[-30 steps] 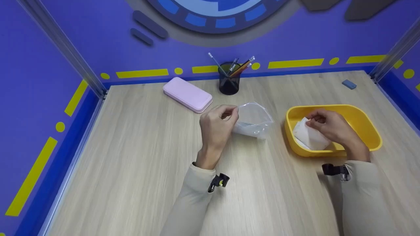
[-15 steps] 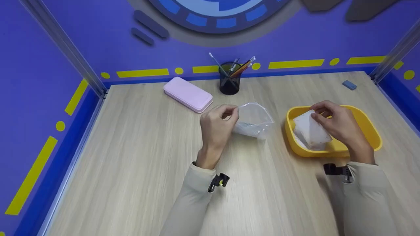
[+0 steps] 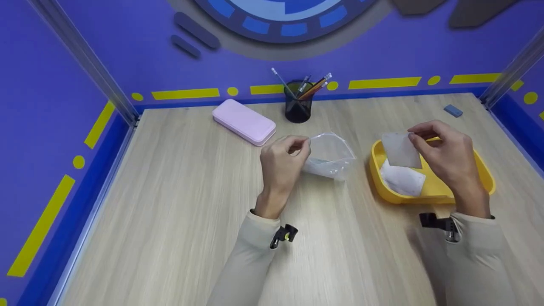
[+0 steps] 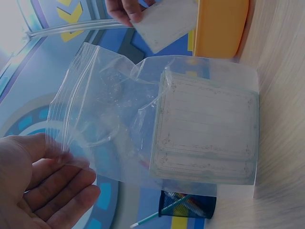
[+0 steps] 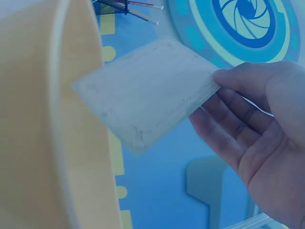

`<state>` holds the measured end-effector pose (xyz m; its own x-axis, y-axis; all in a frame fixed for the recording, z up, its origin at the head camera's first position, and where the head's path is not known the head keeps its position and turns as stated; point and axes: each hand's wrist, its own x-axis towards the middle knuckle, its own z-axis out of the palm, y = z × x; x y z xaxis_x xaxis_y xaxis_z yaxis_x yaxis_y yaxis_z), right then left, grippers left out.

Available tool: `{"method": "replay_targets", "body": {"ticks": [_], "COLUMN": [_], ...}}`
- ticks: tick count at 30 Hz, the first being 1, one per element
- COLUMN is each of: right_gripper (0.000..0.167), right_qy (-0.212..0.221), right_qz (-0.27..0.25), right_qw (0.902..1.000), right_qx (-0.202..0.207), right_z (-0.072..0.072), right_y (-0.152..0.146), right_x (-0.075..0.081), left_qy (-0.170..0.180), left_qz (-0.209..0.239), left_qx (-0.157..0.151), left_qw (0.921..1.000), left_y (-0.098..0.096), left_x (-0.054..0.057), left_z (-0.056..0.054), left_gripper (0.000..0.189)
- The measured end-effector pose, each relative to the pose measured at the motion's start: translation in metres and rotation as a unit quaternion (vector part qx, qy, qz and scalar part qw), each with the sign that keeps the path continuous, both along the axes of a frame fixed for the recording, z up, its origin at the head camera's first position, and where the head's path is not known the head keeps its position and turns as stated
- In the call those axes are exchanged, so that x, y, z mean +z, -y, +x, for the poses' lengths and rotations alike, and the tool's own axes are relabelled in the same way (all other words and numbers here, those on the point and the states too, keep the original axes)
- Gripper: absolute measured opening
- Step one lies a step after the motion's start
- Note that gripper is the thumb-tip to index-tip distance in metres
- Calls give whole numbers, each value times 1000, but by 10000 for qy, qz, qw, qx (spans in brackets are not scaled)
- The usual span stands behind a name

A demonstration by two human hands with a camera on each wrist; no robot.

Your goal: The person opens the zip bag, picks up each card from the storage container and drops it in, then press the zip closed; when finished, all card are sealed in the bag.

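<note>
You have the left hand (image 3: pixel 281 165) at the mouth of a clear zip bag (image 3: pixel 327 169), thumb and fingers pinching the zip edge, grip narrow. Bag is next to the yellow tub (image 3: pixel 442 198), apart from it, its lower end down at the tabletop (image 3: pixel 178 204). Left wrist view shows printed cards (image 4: pixel 207 129) inside, toward the bottom; the mouth looks parted in the head view, though how wide is hard to tell.

Your right hand (image 3: pixel 450 153) holds a pale card (image 3: pixel 400 152) by one corner, thumb on one side, fingers on the other. The card is up over the tub's far left part, tilted, away from the bag. One card or a few together: can't tell. More white pieces (image 3: pixel 403 180) lie below it in the tub.

Step in hand, I'd judge: picking cards out of the tub to bag them; this one is lifted, not yet bagged. Next move likely calls for you to bring it left across the tub rim, turn it edge-on to the opening and slide it in beside the others, left pinch kept firm. Watch the soft film: the mouth could fold shut or snag a corner.
</note>
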<state>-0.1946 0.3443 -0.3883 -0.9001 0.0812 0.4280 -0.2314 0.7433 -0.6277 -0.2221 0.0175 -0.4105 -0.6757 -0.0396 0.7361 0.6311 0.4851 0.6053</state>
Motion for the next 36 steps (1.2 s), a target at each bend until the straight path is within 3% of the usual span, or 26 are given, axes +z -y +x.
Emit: {"method": "replay_targets", "body": {"ticks": [13,36], "right_gripper": [19,18], "right_qy": [-823,-2120], "right_qz": [-171,-434], "right_qw": [9965,9763], "right_qx": [33,106], "right_z": [11,23], "right_y": [15,54], "right_x": [15,28], "left_qy": [-5,-5], "left_qz": [-52,-69], "left_qx": [-12,7], "left_qw": [10000,10000], "left_y": [-1,-1], "left_x": [0,0], "left_z": [0,1], "left_gripper": [5,4]}}
